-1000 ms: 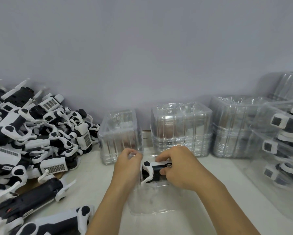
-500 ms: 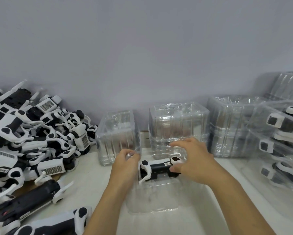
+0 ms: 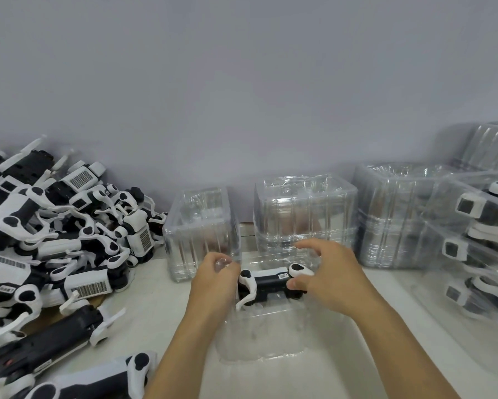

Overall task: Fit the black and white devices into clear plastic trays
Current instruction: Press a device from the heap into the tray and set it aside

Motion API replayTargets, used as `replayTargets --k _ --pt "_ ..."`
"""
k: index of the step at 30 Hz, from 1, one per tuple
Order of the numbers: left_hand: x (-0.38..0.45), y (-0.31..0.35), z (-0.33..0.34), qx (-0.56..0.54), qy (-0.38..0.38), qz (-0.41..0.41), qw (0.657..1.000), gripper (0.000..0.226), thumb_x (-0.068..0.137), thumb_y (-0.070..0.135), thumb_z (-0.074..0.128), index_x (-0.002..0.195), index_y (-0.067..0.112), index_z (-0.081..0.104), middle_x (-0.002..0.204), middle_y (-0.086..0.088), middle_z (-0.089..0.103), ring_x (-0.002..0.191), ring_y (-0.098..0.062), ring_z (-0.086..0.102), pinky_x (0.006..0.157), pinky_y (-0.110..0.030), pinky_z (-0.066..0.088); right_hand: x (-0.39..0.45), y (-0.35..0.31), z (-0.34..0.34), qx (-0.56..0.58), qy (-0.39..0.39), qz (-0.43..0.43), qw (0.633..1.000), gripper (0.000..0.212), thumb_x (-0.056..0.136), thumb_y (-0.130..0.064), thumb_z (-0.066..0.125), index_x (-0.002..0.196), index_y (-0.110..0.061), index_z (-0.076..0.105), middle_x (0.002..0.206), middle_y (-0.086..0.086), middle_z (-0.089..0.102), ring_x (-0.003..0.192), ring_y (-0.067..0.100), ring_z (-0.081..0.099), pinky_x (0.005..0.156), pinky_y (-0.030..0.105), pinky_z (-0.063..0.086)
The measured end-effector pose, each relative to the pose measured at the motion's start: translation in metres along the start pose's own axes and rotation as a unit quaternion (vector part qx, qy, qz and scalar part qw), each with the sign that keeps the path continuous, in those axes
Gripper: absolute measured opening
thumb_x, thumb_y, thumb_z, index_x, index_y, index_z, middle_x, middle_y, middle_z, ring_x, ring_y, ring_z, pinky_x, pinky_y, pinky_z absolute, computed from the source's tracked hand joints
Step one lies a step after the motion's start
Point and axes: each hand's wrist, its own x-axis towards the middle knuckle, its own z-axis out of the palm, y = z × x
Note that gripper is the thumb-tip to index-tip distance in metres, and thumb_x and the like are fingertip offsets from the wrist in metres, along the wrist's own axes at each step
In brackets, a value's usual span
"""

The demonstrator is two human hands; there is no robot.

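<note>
A plain grey-lilac wall (image 3: 242,82) fills the upper frame, evenly lit. Below it lies a white tabletop (image 3: 161,306).

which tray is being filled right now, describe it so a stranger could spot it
Start at the pale table and find the two hands, left hand and right hand, near its middle. Between them lies a clear tray, flat and alone. Unlike the tall tray stacks behind, it holds one black and white device.
</note>
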Motion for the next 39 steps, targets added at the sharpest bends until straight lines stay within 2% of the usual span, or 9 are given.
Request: replayTargets --k 3,15,18,22,24,26,29,34,39 --pt "-0.001 0.001 0.000 -0.003 -0.001 -0.005 1.000 0.012 0.091 0.018 0.057 0.099 0.026 0.061 0.098 0.013 0.060 0.082 -0.002 0.055 0.060 -0.022 0.035 -0.001 0.000 -0.003 0.019 -0.015 -0.010 1.000 0.057 0.079 -0.045 0.080 0.131 -0.035 0.059 0.143 -0.012 0.051 0.133 0.010 0.046 0.095 0.021 0.033" --pt "-0.003 0.003 0.000 -0.034 0.002 -0.020 0.999 0.010 0.091 0.018 0.056 0.094 0.024 0.063 0.096 0.006 0.064 0.080 -0.008 0.056 0.063 -0.029 0.038 -0.003 -0.008 -0.002 0.040 -0.020 0.026 0.999 0.041 0.083 -0.033 0.079 0.119 -0.043 0.062 0.144 -0.005 0.045 0.135 0.018 0.042 0.097 0.027 0.036" --pt "-0.002 0.003 0.000 -0.035 0.005 -0.023 0.999 0.010 0.091 0.018 0.056 0.094 0.024 0.063 0.097 0.006 0.063 0.081 -0.009 0.056 0.063 -0.030 0.039 -0.006 -0.019 -0.004 -0.073 -0.008 -0.006 0.997 0.032 0.081 -0.044 0.078 0.108 -0.051 0.062 0.128 -0.015 0.044 0.126 0.011 0.036 0.106 0.040 0.027" --pt "-0.001 0.002 0.000 -0.036 0.008 -0.019 0.999 0.009 0.091 0.019 0.057 0.094 0.024 0.064 0.099 0.005 0.063 0.085 -0.010 0.057 0.065 -0.030 0.039 -0.010 -0.037 -0.004 -0.092 -0.026 -0.058 0.994 0.006 0.086 -0.041 0.074 0.082 -0.038 0.070 0.084 -0.017 0.060 0.088 0.005 0.054 0.082 0.027 0.040" --pt "-0.001 0.002 0.001 -0.038 0.009 -0.015 0.999 0.009 0.092 0.019 0.057 0.093 0.024 0.064 0.097 0.007 0.062 0.084 -0.008 0.056 0.064 -0.029 0.038 -0.014 -0.043 -0.005 -0.105 -0.065 -0.063 0.990 0.012 0.092 -0.039 0.066 0.087 -0.031 0.074 0.074 -0.013 0.062 0.075 0.007 0.061 0.070 0.023 0.048" --pt "-0.001 0.002 0.001 -0.038 0.011 -0.014 0.999 0.009 0.093 0.018 0.056 0.093 0.024 0.064 0.097 0.008 0.061 0.083 -0.007 0.055 0.063 -0.029 0.038 -0.017 -0.047 -0.004 -0.160 -0.085 -0.068 0.981 0.021 0.098 -0.035 0.057 0.093 -0.024 0.074 0.085 -0.007 0.066 0.076 0.014 0.063 0.072 0.029 0.052" --pt "-0.001 0.002 0.002 -0.038 0.011 -0.016 0.999 0.010 0.093 0.018 0.056 0.094 0.024 0.063 0.095 0.008 0.061 0.081 -0.007 0.055 0.061 -0.028 0.037 -0.017 -0.049 0.000 -0.209 -0.100 -0.073 0.970 0.025 0.101 -0.019 0.047 0.099 -0.016 0.072 0.097 0.005 0.069 0.082 0.023 0.063 0.076 0.032 0.042" --pt "-0.001 0.002 0.001 -0.040 0.008 -0.012 0.999 0.011 0.093 0.017 0.056 0.096 0.023 0.064 0.099 0.009 0.061 0.085 -0.005 0.055 0.064 -0.028 0.038 -0.015 -0.046 -0.004 -0.140 -0.139 -0.060 0.978 0.028 0.102 -0.019 0.048 0.099 -0.026 0.075 0.081 -0.013 0.056 0.066 0.006 0.054 0.058 0.019 0.040" --pt "0.001 0.000 0.000 -0.034 0.009 -0.006 0.999 0.011 0.093 0.017 0.056 0.096 0.024 0.064 0.098 0.014 0.059 0.085 0.000 0.052 0.064 -0.024 0.036 -0.018 -0.046 -0.009 -0.080 -0.158 -0.064 0.982 0.033 0.098 -0.013 0.052 0.096 -0.033 0.078 0.085 -0.011 0.060 0.083 0.023 0.070 0.078 0.035 0.058"
